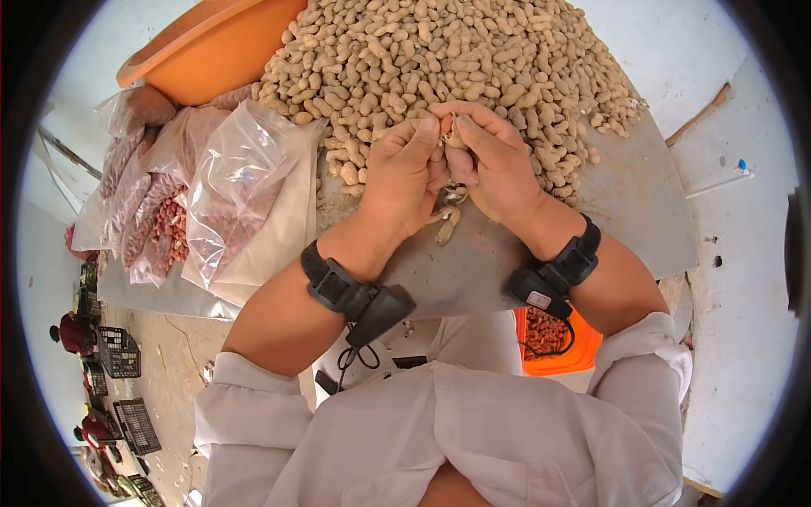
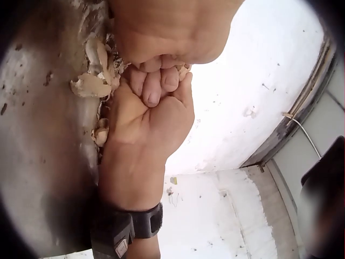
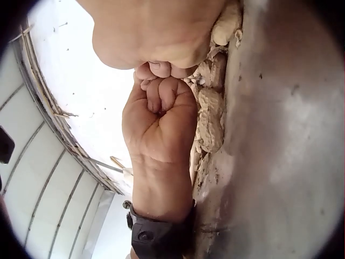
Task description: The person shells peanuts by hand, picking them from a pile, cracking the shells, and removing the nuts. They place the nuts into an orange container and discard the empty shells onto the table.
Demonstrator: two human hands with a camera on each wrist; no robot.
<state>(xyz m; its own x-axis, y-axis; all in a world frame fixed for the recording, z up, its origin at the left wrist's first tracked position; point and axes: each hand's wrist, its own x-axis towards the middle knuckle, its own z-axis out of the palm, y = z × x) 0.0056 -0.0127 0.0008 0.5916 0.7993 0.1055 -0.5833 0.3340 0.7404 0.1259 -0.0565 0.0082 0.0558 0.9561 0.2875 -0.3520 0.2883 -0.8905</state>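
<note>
Both hands (image 1: 399, 173) close together, fingers (image 2: 152, 90) curled, thumbs (image 1: 420, 142) just apart, forearms (image 1: 283, 317) angled inward

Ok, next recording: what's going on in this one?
A person holds a cracked-looking peanut between the left hand and right hand, with something reddish showing at the thumbs. The hands are at the near edge of a big pile of unshelled peanuts on a grey tabletop. Clear bags of reddish kernels lie to the left, and an orange container below the table edge holds more reddish pieces.
</note>
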